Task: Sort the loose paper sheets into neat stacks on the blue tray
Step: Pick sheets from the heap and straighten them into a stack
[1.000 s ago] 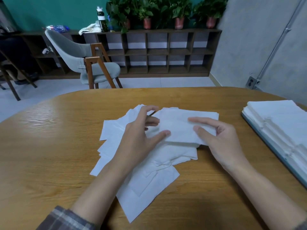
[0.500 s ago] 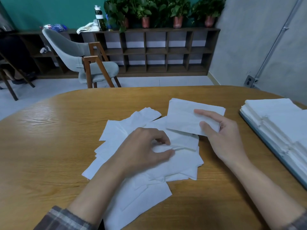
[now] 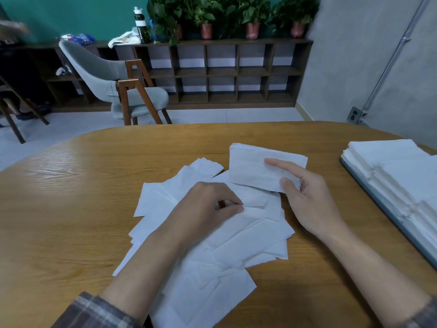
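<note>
One head-worn wide-angle view, facing forward and down, close over the worktop (image 3: pixel 71 197), paper sheets (image 3: pixel 248 240) at frame centre, shelf (image 3: pixel 222 73) at the far wall along the top edge

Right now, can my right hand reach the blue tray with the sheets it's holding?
Probably yes. The right hand grips a bundle of sheets, and only bare table lies between it and the blue tray; nothing stands in the way.

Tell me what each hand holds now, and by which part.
The right hand holds a paper sheet by its right end. The left hand pinches the edge of another sheet on the loose pile.
</note>
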Motion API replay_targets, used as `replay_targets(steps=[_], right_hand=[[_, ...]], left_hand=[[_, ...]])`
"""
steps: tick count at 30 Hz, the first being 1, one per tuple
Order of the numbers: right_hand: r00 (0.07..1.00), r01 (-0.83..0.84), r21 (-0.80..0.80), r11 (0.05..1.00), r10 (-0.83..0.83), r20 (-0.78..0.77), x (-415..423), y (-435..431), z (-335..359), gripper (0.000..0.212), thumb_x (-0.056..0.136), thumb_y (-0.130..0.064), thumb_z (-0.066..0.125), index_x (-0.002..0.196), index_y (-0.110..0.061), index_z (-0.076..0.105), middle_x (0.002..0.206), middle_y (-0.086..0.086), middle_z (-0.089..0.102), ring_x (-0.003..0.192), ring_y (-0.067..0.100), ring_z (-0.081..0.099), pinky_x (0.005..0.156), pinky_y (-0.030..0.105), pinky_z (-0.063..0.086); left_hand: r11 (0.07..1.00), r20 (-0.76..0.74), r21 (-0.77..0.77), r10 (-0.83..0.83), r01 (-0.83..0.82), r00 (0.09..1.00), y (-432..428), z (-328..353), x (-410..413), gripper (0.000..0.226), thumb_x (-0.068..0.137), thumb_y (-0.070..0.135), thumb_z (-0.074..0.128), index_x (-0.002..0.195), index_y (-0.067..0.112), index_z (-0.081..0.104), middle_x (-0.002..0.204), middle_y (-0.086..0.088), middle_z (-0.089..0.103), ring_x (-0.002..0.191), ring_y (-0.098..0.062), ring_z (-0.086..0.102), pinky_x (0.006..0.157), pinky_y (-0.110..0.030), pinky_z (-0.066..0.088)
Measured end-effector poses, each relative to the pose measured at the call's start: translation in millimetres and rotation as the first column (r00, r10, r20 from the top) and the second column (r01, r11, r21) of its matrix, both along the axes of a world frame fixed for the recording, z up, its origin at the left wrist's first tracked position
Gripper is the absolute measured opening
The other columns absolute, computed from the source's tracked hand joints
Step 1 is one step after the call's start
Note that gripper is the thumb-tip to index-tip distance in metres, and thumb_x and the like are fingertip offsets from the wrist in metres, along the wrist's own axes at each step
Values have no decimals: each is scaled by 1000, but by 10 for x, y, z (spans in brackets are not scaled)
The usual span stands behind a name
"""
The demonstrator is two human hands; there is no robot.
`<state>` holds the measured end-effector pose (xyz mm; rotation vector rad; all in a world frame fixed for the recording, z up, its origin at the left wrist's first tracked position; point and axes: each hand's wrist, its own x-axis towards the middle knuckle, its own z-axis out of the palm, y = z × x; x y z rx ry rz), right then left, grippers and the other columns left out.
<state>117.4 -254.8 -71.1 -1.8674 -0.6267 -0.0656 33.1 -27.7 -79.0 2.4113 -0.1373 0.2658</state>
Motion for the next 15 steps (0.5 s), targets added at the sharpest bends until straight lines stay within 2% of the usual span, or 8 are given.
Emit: replay_targets(steps=[2,3,5,7,9,10,12,15], right_hand=[[1000,-2,-8,1000,2,-5,-5,7,-18,53,105,5,48,132,-35,70,135,-28,65,115,13,66,105,41,50],[1000,-6,-11,1000,6,-3,-4,7,-23,53,105,5,48,132,-35,70,135,-27,65,110,14,68,103,41,51],[1000,-18,-5,1000,18,4,-4,10,-22,53,105,5,48,131,-36,70,136,-25,65,100,-5,66,93,14,51],[1000,-20,-4,1000,20,4,-1,5,-10,53,105,6,48,132,-34,70,136,-27,64,110,-8,63,93,2,43],[1000,-17,4,1000,17,5,5,-5,-25,52,105,5,47,133,-32,70,136,-29,63,116,8,62,93,10,49],[1000,-17,9,1000,17,10,6,-7,-32,52,105,5,47,134,-32,70,135,-29,64,115,18,60,95,21,50],[1000,-22,3,1000,22,10,13,-9,-51,52,106,4,47,133,-34,70,132,-31,65,111,27,63,96,32,50],[999,-36,-13,999,36,5,21,-10,-74,53,106,2,47,132,-38,70,127,-31,68,100,49,63,82,44,55]], left_hand=[[1000,15,7,-4,4,1000,-6,-5,-3,3,95,29,79,94,28,82,93,19,73,86,-4,67,75,-24,53],[1000,16,7,-3,3,1000,-3,-4,-4,5,96,28,77,95,28,82,93,19,73,86,-3,67,76,-25,53],[1000,15,1,3,-3,1000,6,6,-7,7,98,27,75,96,27,82,94,19,74,88,-3,67,76,-22,52],[1000,12,-5,8,-8,1000,10,16,-8,9,100,27,73,98,26,82,94,19,74,88,-2,66,74,-17,49],[1000,4,-8,3,-3,1000,-1,29,-15,10,100,25,72,98,24,82,94,19,75,88,-2,66,73,-12,46],[1000,-1,-16,0,0,1000,-8,34,-20,10,99,24,73,97,23,82,93,19,75,87,-3,66,72,-12,45],[999,-2,-53,3,-3,1000,-18,43,-37,8,97,21,75,94,22,82,90,18,75,85,-6,68,69,-11,46],[998,38,-62,14,-11,999,-40,67,-59,7,91,15,79,88,20,82,84,18,73,80,-4,67,67,-9,42]])
